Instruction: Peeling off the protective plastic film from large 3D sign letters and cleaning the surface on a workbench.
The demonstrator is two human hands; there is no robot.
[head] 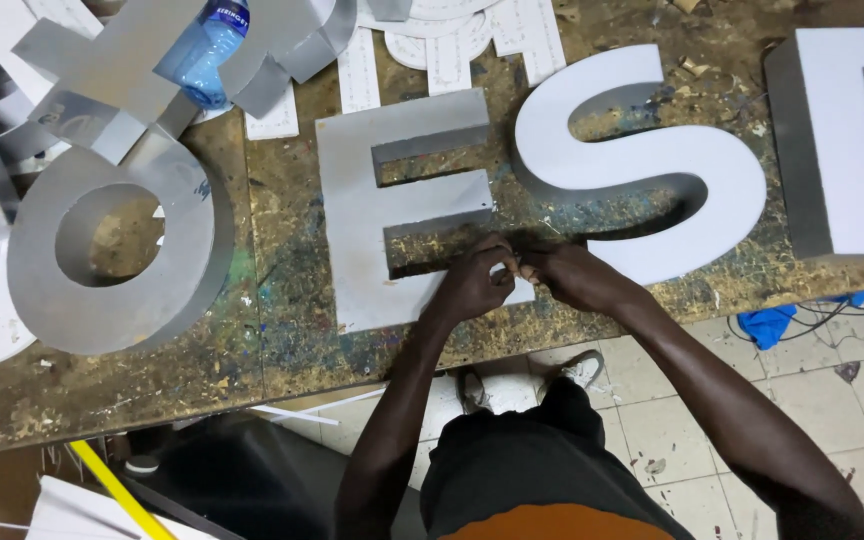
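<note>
**Two hands pinched together at the corner of the E letter**

Both sets of fingers are curled in tight and meet tip to tip at the lower right corner of the grey E-shaped sign letter (392,200). Left hand (474,283) and right hand (570,276) touch each other there, pinching something small and pale between them; too small to tell what it is. Neither hand is spread.

E letter lies flat on the paint-spattered workbench (282,310), near its front edge, bottom arm of the E under the left hand. Just right of it: white S letter (652,160), its lower curve right behind the right hand. Further right, another white letter with grey sides (832,140), cut off by the frame edge.

Left of the E: grey O letter (117,250), lying flat. Above it, a pile of grey letter pieces with a clear blue plastic bottle (207,50) resting on them. White flat cut-outs (452,45) lie along the back of the bench.

Below the bench: tiled floor, a blue cloth (767,325), a yellow strip (117,490).
</note>
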